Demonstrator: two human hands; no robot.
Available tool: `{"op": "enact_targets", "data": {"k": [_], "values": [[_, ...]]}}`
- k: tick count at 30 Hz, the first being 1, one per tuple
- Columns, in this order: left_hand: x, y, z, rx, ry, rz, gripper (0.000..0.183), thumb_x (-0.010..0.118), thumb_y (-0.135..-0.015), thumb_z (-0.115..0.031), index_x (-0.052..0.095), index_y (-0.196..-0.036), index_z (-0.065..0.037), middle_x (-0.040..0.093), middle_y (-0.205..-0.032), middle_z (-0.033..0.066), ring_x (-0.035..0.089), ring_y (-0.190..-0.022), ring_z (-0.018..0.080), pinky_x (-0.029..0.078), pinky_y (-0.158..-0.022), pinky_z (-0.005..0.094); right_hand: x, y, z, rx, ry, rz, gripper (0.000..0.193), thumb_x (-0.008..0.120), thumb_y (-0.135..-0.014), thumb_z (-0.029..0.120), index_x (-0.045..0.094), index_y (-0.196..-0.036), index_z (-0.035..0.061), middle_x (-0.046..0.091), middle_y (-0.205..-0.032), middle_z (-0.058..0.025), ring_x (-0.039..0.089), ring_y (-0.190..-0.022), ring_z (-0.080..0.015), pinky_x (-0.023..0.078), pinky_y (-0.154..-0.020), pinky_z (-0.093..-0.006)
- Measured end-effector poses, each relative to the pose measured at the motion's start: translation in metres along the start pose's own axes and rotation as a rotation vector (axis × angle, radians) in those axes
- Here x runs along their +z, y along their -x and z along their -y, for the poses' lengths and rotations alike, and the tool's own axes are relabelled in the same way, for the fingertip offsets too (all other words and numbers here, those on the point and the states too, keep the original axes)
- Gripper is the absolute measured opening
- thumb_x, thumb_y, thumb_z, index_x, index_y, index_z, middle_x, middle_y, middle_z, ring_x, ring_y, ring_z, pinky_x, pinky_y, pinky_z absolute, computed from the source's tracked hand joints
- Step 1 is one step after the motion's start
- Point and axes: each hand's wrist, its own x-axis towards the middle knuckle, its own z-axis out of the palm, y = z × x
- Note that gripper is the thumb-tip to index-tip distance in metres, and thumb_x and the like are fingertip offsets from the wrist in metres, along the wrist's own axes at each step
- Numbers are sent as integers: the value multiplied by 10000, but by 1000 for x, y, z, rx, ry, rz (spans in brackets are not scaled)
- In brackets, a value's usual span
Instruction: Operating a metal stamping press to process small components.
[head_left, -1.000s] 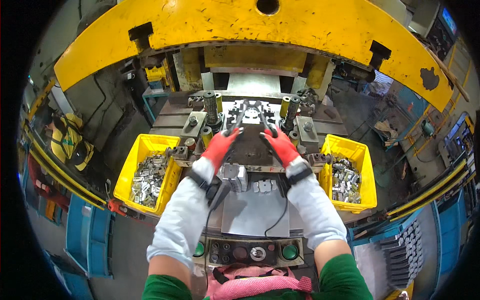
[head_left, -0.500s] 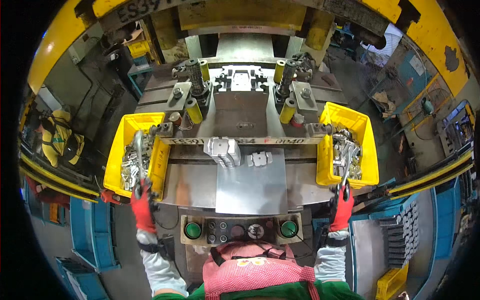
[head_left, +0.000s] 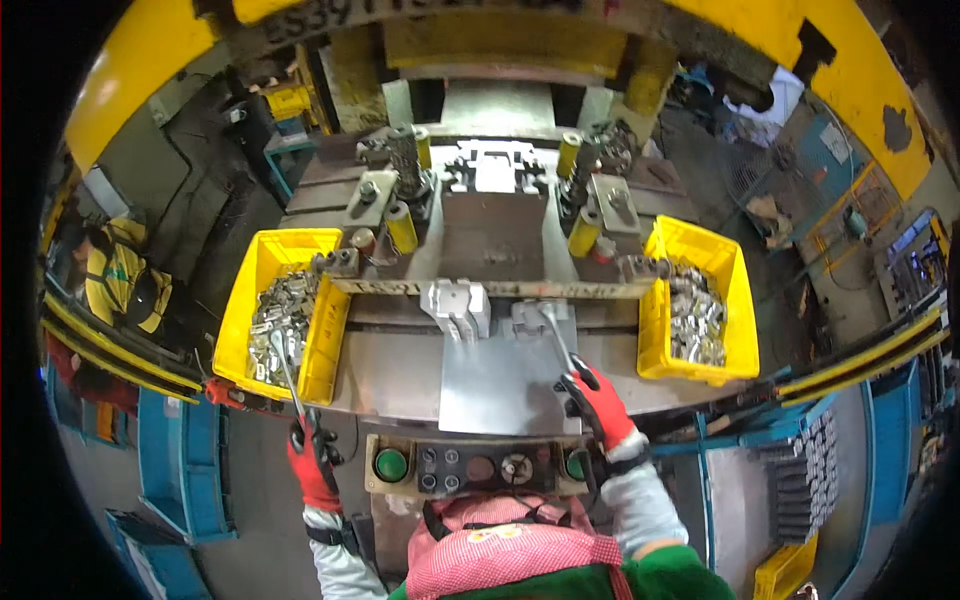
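Observation:
My left hand (head_left: 313, 462), in a red glove, grips a thin metal rod tool (head_left: 289, 375) whose tip reaches into the left yellow bin (head_left: 238, 316) of small metal parts. My right hand (head_left: 598, 398), also red-gloved, holds a second metal rod tool (head_left: 556, 338) pointing up toward a grey metal part (head_left: 541, 317) on the press table. A similar stamped part (head_left: 457, 304) lies just left of it. The die (head_left: 493, 172) sits under the yellow press frame (head_left: 150, 75), farther back.
A right yellow bin (head_left: 742, 300) holds more metal parts. A control panel (head_left: 475, 465) with green buttons sits at the table's front edge. Yellow guide posts (head_left: 402, 228) flank the die. Blue racks (head_left: 175, 455) stand at floor level on both sides.
Both hands pulled back from the die to the table's front. The right hand then moved inward with its tool toward the part; the left tool now reaches into the left bin.

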Motion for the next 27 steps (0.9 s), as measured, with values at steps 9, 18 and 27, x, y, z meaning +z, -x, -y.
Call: {"op": "enact_targets", "data": {"k": [9,18,27], "values": [[12,8,6,-56,47,17,275,524,-813,-276,515,-985,-61,493,-573,37,383,-357,69,314,-320,200,71,-130,136,-606,268,-116,309,521,-817,277,507,-997,27,523,-756,-13,456,-690,-89,380,-636,-230],[-4,29,21,-152,89,-101,187,566,-796,-239,487,-903,-108,458,-533,9,374,-352,64,310,-297,204,59,-242,131,-425,415,-55,342,541,-797,314,550,-982,26,569,-781,-27,495,-637,-90,405,-582,-254],[-67,2,163,349,-137,-551,255,569,-791,-276,499,-931,-74,535,-684,8,437,-471,83,352,-420,235,38,-31,111,-654,-92,-286,463,442,-856,121,281,-1284,45,471,-1123,-91,459,-965,-135,356,-840,-248]]}}
